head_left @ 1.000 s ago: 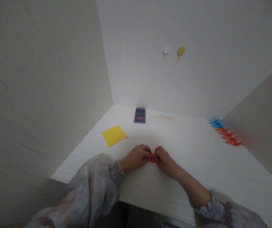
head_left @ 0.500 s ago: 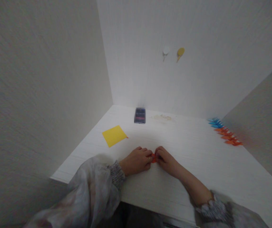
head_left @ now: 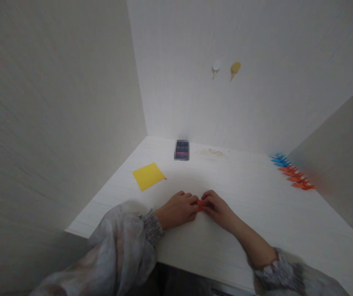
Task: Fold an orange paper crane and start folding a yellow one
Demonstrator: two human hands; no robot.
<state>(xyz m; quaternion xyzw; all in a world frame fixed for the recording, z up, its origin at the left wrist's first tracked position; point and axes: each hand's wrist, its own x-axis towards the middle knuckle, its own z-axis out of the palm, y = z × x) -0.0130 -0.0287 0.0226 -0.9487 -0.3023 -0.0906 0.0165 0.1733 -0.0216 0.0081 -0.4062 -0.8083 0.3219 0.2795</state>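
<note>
Between my two hands is a small piece of folded red-orange paper point(head_left: 200, 205), low over the white table. My left hand point(head_left: 179, 209) has its fingers closed on the paper's left side. From the right, my right hand point(head_left: 216, 209) pinches the other side between thumb and fingers. Most of the paper is hidden by the fingers, so its folded shape cannot be made out. Ahead of my left hand a sheet of yellow paper point(head_left: 148, 176) lies flat, with a tiny red bit showing at its right corner.
Folded blue paper pieces point(head_left: 279, 159) and several orange ones point(head_left: 296, 177) stand in a row along the right wall. A dark blurred item point(head_left: 182, 150) sits at the back of the table point(head_left: 241, 176). A white hook point(head_left: 216, 65) and a yellow hook point(head_left: 235, 67) are on the back wall.
My right hand's fingers have shifted slightly and parted a little at the paper, so a bit more red-orange shows. My left hand stays almost still.
</note>
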